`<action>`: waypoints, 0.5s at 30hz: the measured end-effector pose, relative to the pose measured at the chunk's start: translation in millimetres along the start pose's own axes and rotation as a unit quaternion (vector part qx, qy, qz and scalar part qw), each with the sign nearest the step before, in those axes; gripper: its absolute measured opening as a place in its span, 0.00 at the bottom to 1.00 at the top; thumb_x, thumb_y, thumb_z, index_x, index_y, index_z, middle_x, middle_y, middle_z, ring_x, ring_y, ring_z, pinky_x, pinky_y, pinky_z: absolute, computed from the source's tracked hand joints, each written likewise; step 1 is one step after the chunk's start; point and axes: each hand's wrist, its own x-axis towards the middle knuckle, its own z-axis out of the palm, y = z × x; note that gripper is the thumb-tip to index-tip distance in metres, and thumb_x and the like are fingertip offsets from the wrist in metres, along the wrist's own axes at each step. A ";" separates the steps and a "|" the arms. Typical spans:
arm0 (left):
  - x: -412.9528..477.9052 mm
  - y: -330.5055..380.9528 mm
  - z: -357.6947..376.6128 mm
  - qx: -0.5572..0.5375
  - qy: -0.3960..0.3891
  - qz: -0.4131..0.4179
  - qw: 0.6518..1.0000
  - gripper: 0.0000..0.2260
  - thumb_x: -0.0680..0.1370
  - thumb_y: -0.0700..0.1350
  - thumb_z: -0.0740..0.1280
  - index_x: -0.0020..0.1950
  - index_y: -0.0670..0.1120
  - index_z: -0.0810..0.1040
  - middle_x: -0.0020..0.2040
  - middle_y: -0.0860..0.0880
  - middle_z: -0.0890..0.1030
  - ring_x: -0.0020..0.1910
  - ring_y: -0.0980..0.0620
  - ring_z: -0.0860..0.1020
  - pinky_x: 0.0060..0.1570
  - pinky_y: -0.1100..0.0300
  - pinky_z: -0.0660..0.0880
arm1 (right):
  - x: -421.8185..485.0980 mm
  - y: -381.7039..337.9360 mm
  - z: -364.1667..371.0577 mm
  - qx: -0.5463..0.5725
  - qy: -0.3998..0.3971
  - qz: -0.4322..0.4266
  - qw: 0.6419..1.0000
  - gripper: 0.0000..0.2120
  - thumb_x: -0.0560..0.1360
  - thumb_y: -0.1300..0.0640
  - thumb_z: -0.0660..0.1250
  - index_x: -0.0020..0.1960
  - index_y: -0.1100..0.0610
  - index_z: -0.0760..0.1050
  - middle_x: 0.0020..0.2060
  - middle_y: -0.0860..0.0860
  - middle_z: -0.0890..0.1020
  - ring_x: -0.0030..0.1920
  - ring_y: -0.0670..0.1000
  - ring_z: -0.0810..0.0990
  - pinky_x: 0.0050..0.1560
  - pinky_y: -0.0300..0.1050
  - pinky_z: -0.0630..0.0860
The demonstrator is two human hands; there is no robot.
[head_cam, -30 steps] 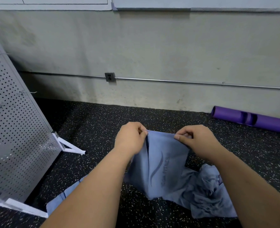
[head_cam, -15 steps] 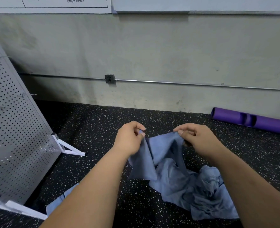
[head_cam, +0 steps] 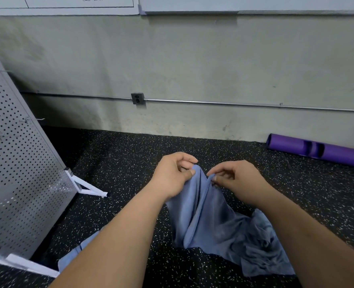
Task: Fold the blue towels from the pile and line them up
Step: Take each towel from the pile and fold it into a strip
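A blue towel (head_cam: pixel 205 215) hangs bunched from both of my hands above the speckled black floor (head_cam: pixel 130 163). My left hand (head_cam: pixel 172 175) pinches its top edge between thumb and fingers. My right hand (head_cam: pixel 234 179) pinches the same edge just to the right, the two hands close together. The towel's lower end trails onto a crumpled pile of blue towels (head_cam: pixel 263 248) at the lower right, under my right forearm. Another light blue towel (head_cam: pixel 76 252) lies flat at the lower left, mostly hidden by my left forearm.
A perforated metal panel (head_cam: pixel 16 173) on white feet leans at the left. A purple roller (head_cam: pixel 321 150) lies against the wall at the right. The grey wall (head_cam: pixel 192 69) with a conduit and an outlet runs across the back.
The towel was stretched flat between my hands a second ago. My hands have come together at the top edge, and the towel now hangs gathered in folds.
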 end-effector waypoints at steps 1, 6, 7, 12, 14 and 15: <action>0.4 -0.4 0.6 -0.005 -0.002 0.000 1.000 0.13 0.78 0.32 0.74 0.54 0.50 0.86 0.42 0.53 0.85 0.36 0.56 0.75 0.39 0.66 0.75 | 0.1 -1.3 0.8 -0.016 0.012 -0.014 1.000 0.10 0.77 0.60 0.76 0.48 0.43 0.87 0.42 0.40 0.86 0.43 0.42 0.84 0.50 0.35 0.79; -0.4 1.8 2.9 -0.017 -0.008 0.007 1.000 0.12 0.78 0.33 0.75 0.55 0.50 0.85 0.46 0.48 0.88 0.38 0.54 0.76 0.43 0.61 0.77 | 2.2 -6.3 3.7 -0.007 0.025 -0.030 0.999 0.07 0.77 0.56 0.77 0.47 0.44 0.86 0.43 0.38 0.86 0.45 0.38 0.83 0.47 0.30 0.76; -0.8 2.2 3.4 -0.020 -0.010 0.008 1.000 0.12 0.78 0.34 0.76 0.55 0.49 0.85 0.47 0.48 0.88 0.39 0.54 0.76 0.44 0.60 0.77 | 2.4 -6.5 4.9 -0.001 0.022 -0.028 0.999 0.07 0.77 0.56 0.77 0.46 0.44 0.85 0.41 0.38 0.86 0.42 0.37 0.83 0.45 0.30 0.76; -2.3 2.4 5.8 -0.041 -0.019 0.011 0.999 0.11 0.78 0.35 0.76 0.55 0.48 0.85 0.46 0.48 0.88 0.38 0.55 0.75 0.44 0.58 0.77 | 1.9 -6.4 8.7 0.025 0.028 -0.044 0.998 0.08 0.77 0.58 0.78 0.46 0.44 0.85 0.38 0.43 0.85 0.37 0.40 0.78 0.43 0.34 0.77; -3.2 3.3 6.7 -0.051 -0.027 0.013 0.998 0.10 0.78 0.34 0.76 0.56 0.47 0.85 0.46 0.47 0.88 0.38 0.55 0.74 0.44 0.60 0.76 | 2.1 -6.2 9.1 0.026 0.038 -0.046 0.998 0.08 0.76 0.57 0.78 0.45 0.44 0.85 0.38 0.44 0.85 0.37 0.41 0.78 0.44 0.38 0.79; -3.6 4.0 7.3 -0.056 -0.033 0.015 0.998 0.10 0.78 0.34 0.76 0.56 0.46 0.85 0.46 0.47 0.89 0.38 0.55 0.74 0.45 0.59 0.77 | 2.3 -6.0 9.3 0.032 0.043 -0.045 0.998 0.07 0.75 0.57 0.79 0.45 0.44 0.85 0.38 0.46 0.85 0.38 0.42 0.79 0.44 0.40 0.80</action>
